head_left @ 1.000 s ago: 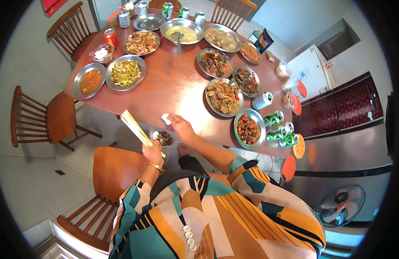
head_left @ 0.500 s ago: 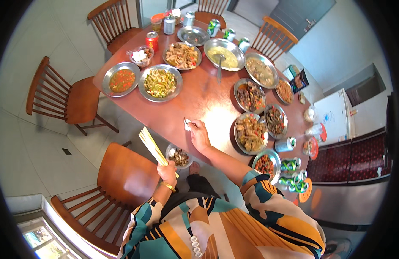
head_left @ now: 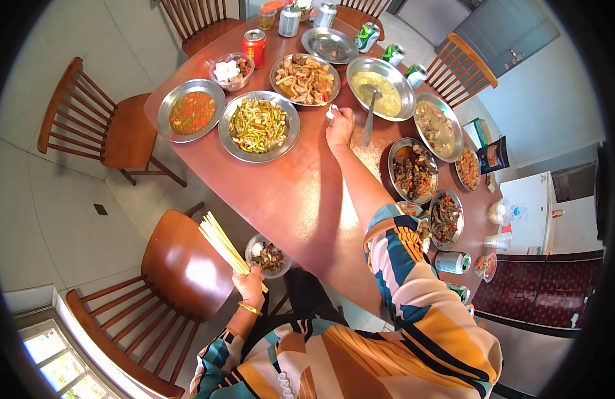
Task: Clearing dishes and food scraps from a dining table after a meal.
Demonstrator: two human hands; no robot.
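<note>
My left hand (head_left: 249,284) is closed round a bundle of pale chopsticks (head_left: 222,243), tilted up and to the left beside the table's near edge. Just beyond it is a clear bowl-like container (head_left: 259,238) with dark food scraps; what supports it is hidden. My right hand (head_left: 340,130) reaches across the reddish-brown table (head_left: 301,193), pinching a small crumpled white piece (head_left: 331,112) that looks like tissue. It is just short of a plate of cooked meat (head_left: 305,80) and left of a metal bowl of yellowish soup (head_left: 382,90), whose ladle (head_left: 370,120) leans over the rim.
Metal plates of greens (head_left: 259,126) and red sauce (head_left: 191,112) stand at left, with several dishes along the right side. Cans, including a red one (head_left: 254,48), line the far edge. Wooden chairs surround the table, one (head_left: 187,266) close by my left arm.
My right hand has moved from near the table's front edge to farther across, beside the soup bowl, still pinching the white piece. My left hand keeps the chopsticks. The view has shifted slightly.
</note>
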